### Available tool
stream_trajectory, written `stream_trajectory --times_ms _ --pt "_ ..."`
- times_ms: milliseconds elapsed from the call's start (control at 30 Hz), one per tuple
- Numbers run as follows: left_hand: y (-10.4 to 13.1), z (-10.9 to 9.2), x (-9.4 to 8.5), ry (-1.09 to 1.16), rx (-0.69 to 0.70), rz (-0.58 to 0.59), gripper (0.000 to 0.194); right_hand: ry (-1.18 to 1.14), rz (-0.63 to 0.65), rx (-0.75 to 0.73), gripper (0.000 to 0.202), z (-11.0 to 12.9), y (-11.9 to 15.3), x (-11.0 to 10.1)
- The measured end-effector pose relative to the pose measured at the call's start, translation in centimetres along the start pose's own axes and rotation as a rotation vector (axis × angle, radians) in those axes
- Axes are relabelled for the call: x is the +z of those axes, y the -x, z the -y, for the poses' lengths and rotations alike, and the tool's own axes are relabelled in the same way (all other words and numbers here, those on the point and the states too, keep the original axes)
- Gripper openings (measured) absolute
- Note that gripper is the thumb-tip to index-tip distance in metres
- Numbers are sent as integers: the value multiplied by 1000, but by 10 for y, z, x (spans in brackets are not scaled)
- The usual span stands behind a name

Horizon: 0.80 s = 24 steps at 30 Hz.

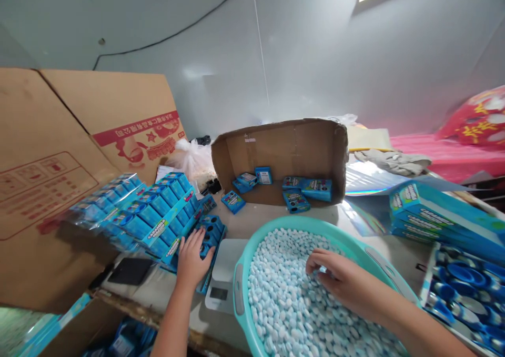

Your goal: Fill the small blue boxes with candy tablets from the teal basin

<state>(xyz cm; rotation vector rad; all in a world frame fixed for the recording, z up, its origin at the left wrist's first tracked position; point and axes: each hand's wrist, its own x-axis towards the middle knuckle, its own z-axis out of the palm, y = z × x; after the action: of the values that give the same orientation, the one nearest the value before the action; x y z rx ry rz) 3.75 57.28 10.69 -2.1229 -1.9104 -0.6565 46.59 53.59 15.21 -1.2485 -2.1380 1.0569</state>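
My left hand (194, 257) rests with fingers spread on a row of small blue containers with round dark openings (213, 230), set in a blue display tray. My right hand (335, 275) is in a teal tub (292, 221) of small white and pale-blue candies (276, 288). Its fingers are curled toward the thumb, and a few candies show between them. Between the tray and the tub sits a white kitchen scale (229, 262), its display facing me.
Wrapped display packs (165, 209) lean at left before a big cardboard box (130, 104). An open carton on its side (280, 141) holds several blue packets (307, 188). Teal boxes (445, 215) and a tray of blue round parts (465, 294) lie at right.
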Motion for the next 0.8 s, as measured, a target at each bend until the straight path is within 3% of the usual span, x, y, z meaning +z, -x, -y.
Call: stream_trajectory --times_ms 233,433,533,633,733,800 --pt "-5 -14 12 -74 -123 -144 45 -1 0 -8 24 2 -1 1" --pt "-6 -9 22 -78 -126 -203 45 6 8 0 27 4 -1 0" --pt "-6 -5 19 -72 -81 -176 48 23 8 -26 28 4 -2 0" --pt "-1 -4 7 -73 -31 -176 66 16 -31 -49 30 3 -1 5" --pt "23 -14 -5 -51 -67 -376 83 -12 -149 -100 27 0 2 8" --pt "54 -28 -7 44 -131 -541 72 22 -247 -154 31 -1 -5 2"
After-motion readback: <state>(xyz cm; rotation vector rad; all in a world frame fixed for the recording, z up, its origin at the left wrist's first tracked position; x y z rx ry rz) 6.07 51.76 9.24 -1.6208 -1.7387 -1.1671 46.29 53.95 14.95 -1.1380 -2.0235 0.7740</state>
